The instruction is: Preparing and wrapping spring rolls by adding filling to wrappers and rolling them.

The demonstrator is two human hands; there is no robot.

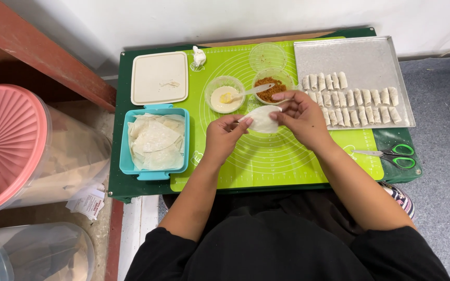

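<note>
Above green mat [287,161] | left hand [224,136], right hand [302,115] pinch wrapper [262,119] edges | bowls [225,94] just beyond

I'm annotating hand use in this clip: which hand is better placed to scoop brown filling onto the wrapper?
Probably the right hand: it sits just below the filling bowl and spoon; the left hand supports the wrapper farther away.

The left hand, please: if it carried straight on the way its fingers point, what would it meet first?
Probably the wrapper that the left hand already pinches, then the right hand; depth is unclear.
</note>
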